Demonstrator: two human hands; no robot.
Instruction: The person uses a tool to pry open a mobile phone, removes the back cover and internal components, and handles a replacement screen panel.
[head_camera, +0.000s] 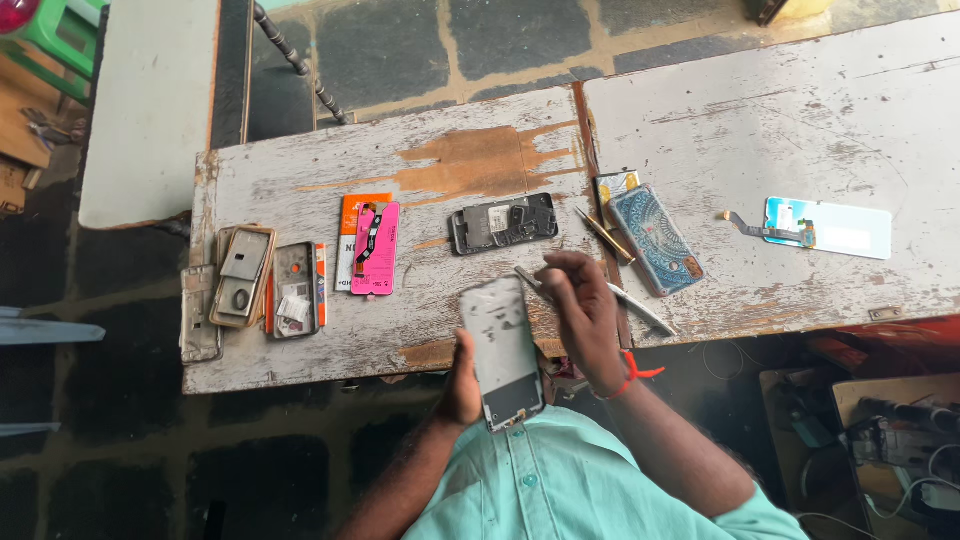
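Observation:
My left hand (462, 384) grips a grey opened phone body (502, 350) by its left edge and holds it upright over the near edge of the worn white wooden table (700, 130). My right hand (585, 310), with a red thread at the wrist, is closed on a thin metal tool (640, 308) and rests beside the phone's upper right corner. The tool's fine tip (528, 278) lies close to the phone's top edge.
On the table lie a dark phone frame (503, 222), a pink phone part (376, 248) on an orange card, several phone shells (243, 282) at the left, a patterned blue case (655, 238), tweezers (606, 234) and a display panel with ribbon cable (825, 227). Cluttered shelves stand lower right.

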